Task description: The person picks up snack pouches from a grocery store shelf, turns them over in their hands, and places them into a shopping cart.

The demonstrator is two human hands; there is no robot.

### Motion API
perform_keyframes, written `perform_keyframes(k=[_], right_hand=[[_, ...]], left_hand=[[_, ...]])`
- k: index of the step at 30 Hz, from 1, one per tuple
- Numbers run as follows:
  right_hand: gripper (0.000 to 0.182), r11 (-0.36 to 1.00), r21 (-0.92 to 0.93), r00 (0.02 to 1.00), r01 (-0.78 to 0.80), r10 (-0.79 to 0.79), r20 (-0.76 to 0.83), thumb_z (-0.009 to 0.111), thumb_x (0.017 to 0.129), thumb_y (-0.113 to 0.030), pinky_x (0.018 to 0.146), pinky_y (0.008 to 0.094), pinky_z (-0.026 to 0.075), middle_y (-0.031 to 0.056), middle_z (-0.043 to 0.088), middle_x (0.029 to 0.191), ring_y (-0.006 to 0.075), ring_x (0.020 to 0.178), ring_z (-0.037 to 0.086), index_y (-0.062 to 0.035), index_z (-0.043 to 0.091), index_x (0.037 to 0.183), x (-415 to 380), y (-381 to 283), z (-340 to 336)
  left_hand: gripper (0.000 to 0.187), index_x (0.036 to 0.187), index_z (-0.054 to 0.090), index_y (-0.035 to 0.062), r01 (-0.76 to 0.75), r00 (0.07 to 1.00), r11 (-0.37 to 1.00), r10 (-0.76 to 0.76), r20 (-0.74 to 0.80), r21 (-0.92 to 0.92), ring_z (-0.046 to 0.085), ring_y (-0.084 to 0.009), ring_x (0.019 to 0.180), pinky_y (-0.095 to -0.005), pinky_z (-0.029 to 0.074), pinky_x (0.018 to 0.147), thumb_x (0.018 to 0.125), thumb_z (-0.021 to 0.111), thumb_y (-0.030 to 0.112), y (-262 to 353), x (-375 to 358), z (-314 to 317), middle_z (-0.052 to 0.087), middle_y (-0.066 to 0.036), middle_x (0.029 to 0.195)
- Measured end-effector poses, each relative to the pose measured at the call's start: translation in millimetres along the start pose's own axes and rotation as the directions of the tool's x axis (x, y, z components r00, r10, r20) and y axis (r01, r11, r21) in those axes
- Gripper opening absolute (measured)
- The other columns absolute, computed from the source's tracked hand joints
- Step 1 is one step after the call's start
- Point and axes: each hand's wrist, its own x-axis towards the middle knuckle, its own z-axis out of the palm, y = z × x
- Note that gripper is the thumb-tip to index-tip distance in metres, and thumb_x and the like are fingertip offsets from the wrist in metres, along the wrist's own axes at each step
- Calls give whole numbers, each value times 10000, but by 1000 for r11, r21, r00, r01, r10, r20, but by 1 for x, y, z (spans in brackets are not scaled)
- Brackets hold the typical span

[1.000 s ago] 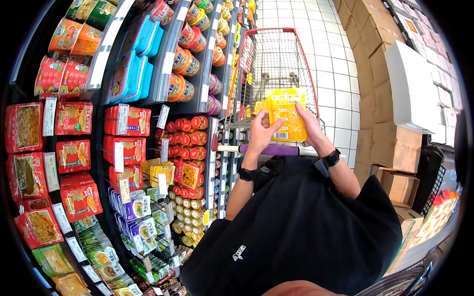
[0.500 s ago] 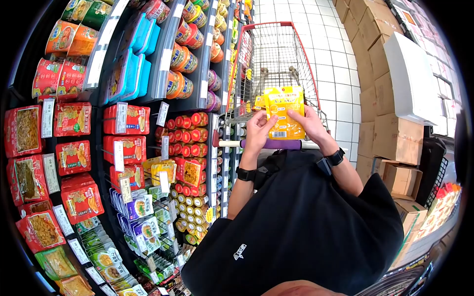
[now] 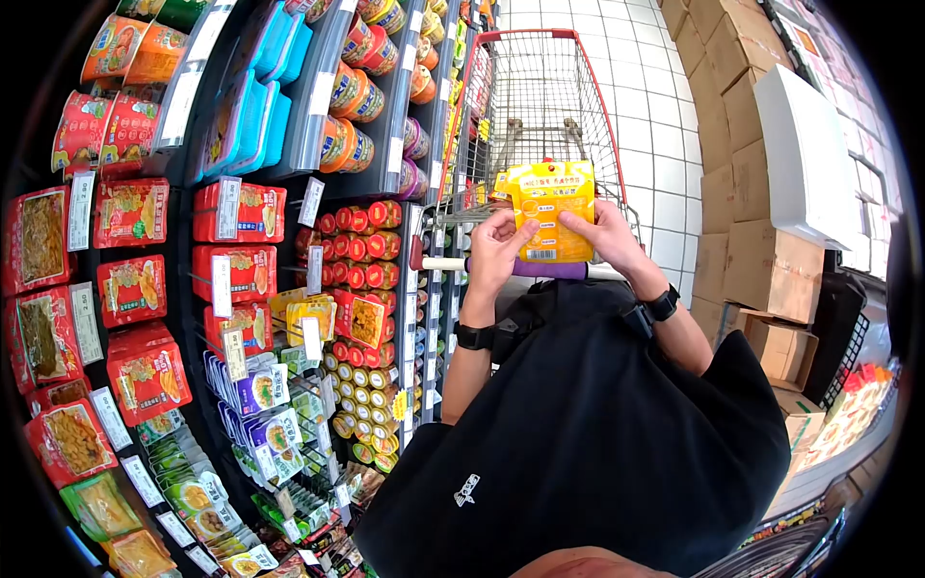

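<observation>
A flat yellow food packet (image 3: pixel 554 214) with printed text and a barcode at its lower edge is held up in front of me. My left hand (image 3: pixel 499 249) grips its left edge, thumb on the printed face. On the other edge my right hand (image 3: pixel 609 236) pinches it the same way. Another yellow item shows partly behind its upper left corner, mostly hidden. Just beneath the packet is the shopping cart's purple handle (image 3: pixel 551 270), and the red-rimmed wire cart (image 3: pixel 530 87) stretches ahead.
Shelves on the left carry cup noodles (image 3: pixel 347 144), red food packets (image 3: pixel 143 371), jars (image 3: pixel 361 231) and hanging sachets (image 3: pixel 275 433). Stacked cardboard boxes (image 3: pixel 771 270) line the right side, with a white panel (image 3: pixel 805 159) against them. A tiled floor (image 3: pixel 670 144) runs between.
The packet's top has tilted slightly and its upper printing shows differently. Shelf goods sit a little higher and further left in view. Both hands keep their hold.
</observation>
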Motion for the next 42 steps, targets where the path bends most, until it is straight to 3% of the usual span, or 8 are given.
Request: perform_keyframes(k=[9, 17, 21, 25, 26, 30, 32, 42], right_hand=[[323, 999, 42, 999, 5, -3, -41, 610, 969, -208, 806, 279, 527, 80, 688, 1076, 109, 916, 643, 38, 610, 1178, 3, 2, -4], [365, 992, -118, 995, -45, 33, -98, 628, 952, -205, 824, 293, 524, 96, 680, 1086, 131, 938, 646, 43, 570, 1214, 0, 0, -6], [380, 993, -99, 992, -68, 57, -112, 635, 941, -172, 827, 299, 526, 96, 668, 1116, 144, 952, 649, 36, 540, 1244, 1, 7, -9], [366, 973, 130, 968, -191, 209, -140, 629, 935, -130, 836, 296, 536, 108, 656, 1142, 165, 968, 660, 37, 530, 1245, 13, 42, -20], [353, 938, 260, 958, -228, 264, -111, 625, 936, -124, 833, 295, 545, 113, 652, 1149, 172, 972, 666, 37, 534, 1237, 15, 56, -25], [342, 873, 343, 920, -345, 387, -60, 599, 949, -114, 831, 302, 572, 137, 643, 1164, 194, 989, 674, 58, 521, 1234, 14, 65, -30], [333, 786, 465, 889, -407, 458, 3, 571, 962, -104, 834, 312, 588, 157, 632, 1174, 215, 996, 677, 79, 505, 1234, 20, 80, -37], [332, 739, 497, 860, -455, 510, 29, 542, 980, -120, 811, 317, 594, 143, 621, 1171, 211, 992, 667, 60, 480, 1251, 18, 96, -40]], left_hand=[[202, 1077, 614, -39, 19, 999, 999, -17, 37, -34, 635, -83, 897, -223, 508, 794, 925, 663, 83, 6, 5, 8, 693, -88, 1006], [274, 1170, 578, -55, 36, 997, 998, -33, 70, -43, 640, -106, 934, -237, 508, 834, 946, 634, 94, 2, 5, 7, 689, -107, 1052], [414, 1289, 496, -53, 88, 992, 995, -84, 92, -36, 629, -128, 1001, -252, 513, 866, 929, 650, 82, -10, 7, 1, 634, -137, 1171], [586, 1405, 386, -25, 207, 972, 975, -196, 128, -75, 629, -145, 1012, -249, 519, 858, 906, 676, 79, -35, 10, -6, 557, -161, 1264], [597, 1411, 394, -20, 225, 971, 971, -217, 103, -79, 629, -150, 1017, -255, 519, 853, 901, 684, 92, -43, 10, -7, 577, -166, 1247], [571, 1404, 412, -21, 247, 964, 969, -249, 99, 30, 627, -149, 1020, -260, 515, 849, 914, 669, 116, -59, 11, -10, 588, -167, 1252], [550, 1394, 425, -22, 370, 925, 929, -371, 78, 24, 620, -139, 1040, -254, 512, 851, 921, 656, 138, -58, 11, -9, 603, -136, 1254], [488, 1370, 489, 4, 426, 904, 904, -425, 39, -26, 629, -165, 1020, -278, 522, 833, 960, 601, 244, -68, 13, -6, 589, -91, 1277]])
